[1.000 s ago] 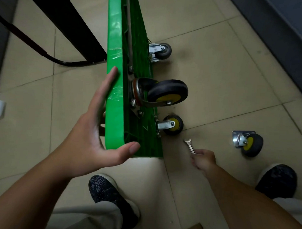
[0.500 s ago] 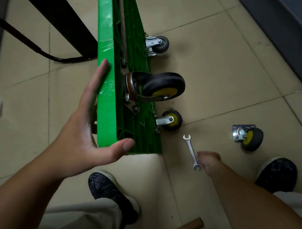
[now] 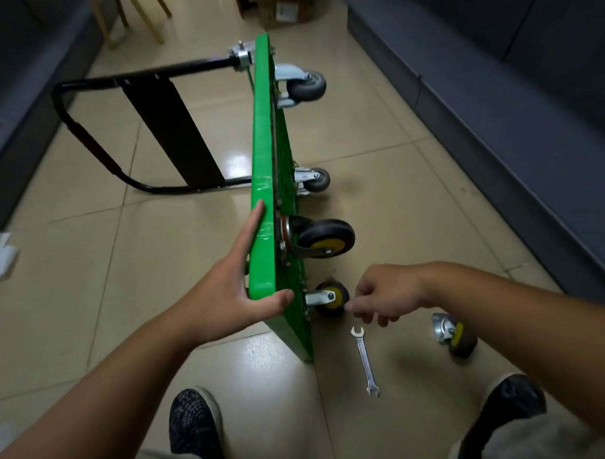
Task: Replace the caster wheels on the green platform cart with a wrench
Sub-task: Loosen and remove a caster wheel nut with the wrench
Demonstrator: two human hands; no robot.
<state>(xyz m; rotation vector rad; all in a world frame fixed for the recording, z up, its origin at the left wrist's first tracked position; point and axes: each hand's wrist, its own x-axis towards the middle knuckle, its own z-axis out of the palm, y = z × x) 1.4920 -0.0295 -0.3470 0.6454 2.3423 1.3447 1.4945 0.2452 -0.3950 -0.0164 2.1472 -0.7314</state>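
Observation:
The green platform cart [image 3: 261, 180] stands on its long edge on the tiled floor, underside facing right. My left hand [image 3: 230, 288] holds its near upper corner, fingers straight along the top edge and thumb across the end. Several casters show on the underside: a large black-and-yellow wheel [image 3: 326, 238] and a small yellow caster [image 3: 329, 299] near me, two grey ones [image 3: 315, 180] farther off. My right hand [image 3: 384, 297] hovers beside the small yellow caster, fingers loosely curled, fingertips at the wheel. The wrench [image 3: 365, 360] lies on the floor below that hand. A loose caster [image 3: 453, 336] lies to the right.
The cart's black folded handle [image 3: 91, 146] lies on the floor to the left. A dark sofa [image 3: 503, 133] runs along the right side. My shoes [image 3: 193, 424] [image 3: 504, 408] stand near the cart's end. A cardboard box [image 3: 284, 9] and wooden legs [image 3: 130, 14] are at the back.
My right hand left the wrench on the floor and rose to the small yellow caster. The view tilted up, showing the whole cart. My left hand kept its hold.

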